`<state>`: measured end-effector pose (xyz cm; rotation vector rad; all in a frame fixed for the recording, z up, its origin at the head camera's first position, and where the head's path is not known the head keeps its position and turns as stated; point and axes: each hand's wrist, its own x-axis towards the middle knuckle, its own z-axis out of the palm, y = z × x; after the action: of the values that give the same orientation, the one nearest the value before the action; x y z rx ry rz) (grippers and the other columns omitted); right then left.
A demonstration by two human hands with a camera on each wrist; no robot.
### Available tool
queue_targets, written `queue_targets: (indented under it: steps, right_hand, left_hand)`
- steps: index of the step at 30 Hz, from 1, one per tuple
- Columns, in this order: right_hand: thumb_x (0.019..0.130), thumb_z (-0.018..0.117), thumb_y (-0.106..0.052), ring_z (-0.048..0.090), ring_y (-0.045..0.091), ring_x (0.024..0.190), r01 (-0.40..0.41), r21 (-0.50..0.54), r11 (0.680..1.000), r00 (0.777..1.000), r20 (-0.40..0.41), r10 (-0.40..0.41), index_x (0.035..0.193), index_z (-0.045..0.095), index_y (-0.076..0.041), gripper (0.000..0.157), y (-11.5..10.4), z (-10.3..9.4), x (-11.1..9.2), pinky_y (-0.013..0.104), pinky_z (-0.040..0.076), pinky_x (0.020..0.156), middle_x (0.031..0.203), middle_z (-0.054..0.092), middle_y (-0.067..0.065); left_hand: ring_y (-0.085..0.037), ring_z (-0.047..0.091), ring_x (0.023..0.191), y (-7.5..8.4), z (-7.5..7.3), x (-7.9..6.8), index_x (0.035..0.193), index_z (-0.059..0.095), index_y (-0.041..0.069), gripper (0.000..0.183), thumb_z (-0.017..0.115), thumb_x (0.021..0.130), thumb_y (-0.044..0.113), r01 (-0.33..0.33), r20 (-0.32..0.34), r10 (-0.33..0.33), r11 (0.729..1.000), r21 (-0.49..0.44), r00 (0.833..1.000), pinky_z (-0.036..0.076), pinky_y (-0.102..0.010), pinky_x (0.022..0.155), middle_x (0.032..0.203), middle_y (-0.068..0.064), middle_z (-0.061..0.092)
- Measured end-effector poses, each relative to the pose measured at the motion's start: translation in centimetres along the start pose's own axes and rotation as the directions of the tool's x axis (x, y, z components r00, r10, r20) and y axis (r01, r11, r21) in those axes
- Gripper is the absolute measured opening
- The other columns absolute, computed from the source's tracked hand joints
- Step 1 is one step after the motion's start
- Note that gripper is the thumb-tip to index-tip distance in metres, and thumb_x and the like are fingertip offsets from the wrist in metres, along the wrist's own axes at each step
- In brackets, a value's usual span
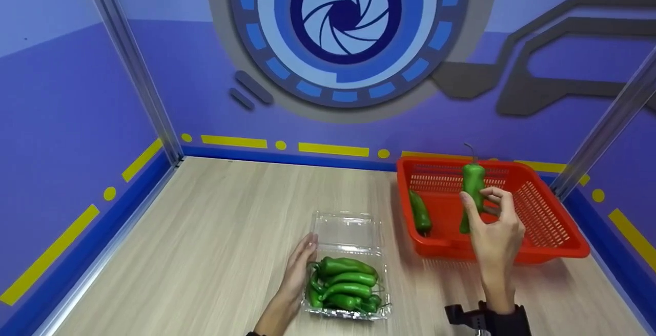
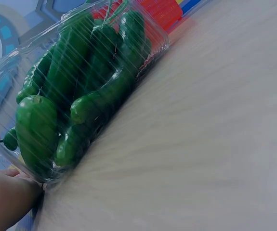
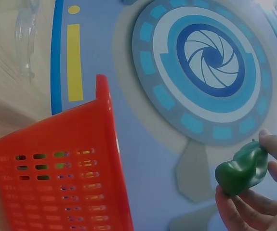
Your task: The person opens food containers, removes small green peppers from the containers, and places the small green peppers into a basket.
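My right hand (image 1: 496,231) pinches a long green pepper (image 1: 473,180) between thumb and fingers, stem upward, over the red basket (image 1: 558,255). In the right wrist view the same pepper (image 3: 244,168) sits in the fingers, above the basket's rim. One more green pepper (image 1: 420,212) lies inside the basket along its left wall. My left hand (image 1: 297,269) rests its fairly straight fingers against the left side of a clear plastic clamshell box (image 1: 348,231). Several green peppers (image 1: 351,279) lie crosswise in the box's near half; its lid stands open at the back.
The box and basket stand side by side on a light wood table (image 1: 215,233). Blue-purple printed panels (image 1: 328,131) enclose the back and sides, with metal corner posts (image 1: 136,59) at left and right. The basket stands close to the back panel.
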<state>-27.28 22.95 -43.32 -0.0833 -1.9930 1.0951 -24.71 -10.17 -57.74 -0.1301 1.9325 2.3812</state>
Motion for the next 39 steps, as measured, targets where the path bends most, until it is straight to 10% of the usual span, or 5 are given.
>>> queue_targets:
  steps: [19, 26, 39]
  right_hand:
    - [0.090, 0.079, -0.038, 0.052, -0.019, 0.076, -0.075, -0.105, 0.992, 0.992, 0.097, 0.086, 0.118, 0.065, -0.010, 0.042, 2.0, 1.2, -0.1, 0.001, 0.040, 0.059, 0.115, 0.075, 0.013]
    - [0.091, 0.077, -0.039, 0.073, 0.037, 0.093, -0.083, -0.110, 0.990, 0.984, 0.148, 0.099, 0.121, 0.063, -0.008, 0.045, 2.3, 1.3, -0.3, 0.006, 0.040, 0.061, 0.119, 0.072, 0.018]
    - [0.092, 0.075, -0.042, 0.074, 0.036, 0.093, -0.104, -0.136, 0.985, 0.974, 0.185, 0.129, 0.119, 0.062, -0.009, 0.045, 2.8, 2.0, -0.5, 0.021, 0.048, 0.067, 0.119, 0.073, 0.017]
  left_hand:
    - [-0.043, 0.020, 0.156, 0.1, 0.0, 0.0, 0.164, 0.015, 0.007, 0.065, 0.037, 0.110, 0.037, 0.020, -0.007, -0.020, 0.999, 0.026, 1.000, 0.008, -0.062, 0.128, 0.170, -0.012, 0.023]
    - [-0.043, 0.020, 0.156, 0.1, 0.0, 0.1, 0.164, 0.015, 0.007, 0.064, 0.036, 0.111, 0.036, 0.015, -0.002, -0.015, 1.000, 0.018, 1.000, 0.007, -0.062, 0.128, 0.170, -0.013, 0.022]
    - [-0.042, 0.021, 0.156, 0.1, 0.0, -0.1, 0.163, 0.017, 0.008, 0.063, 0.038, 0.111, 0.034, 0.009, -0.008, -0.009, 1.000, 0.004, 1.000, 0.007, -0.061, 0.129, 0.169, -0.011, 0.024]
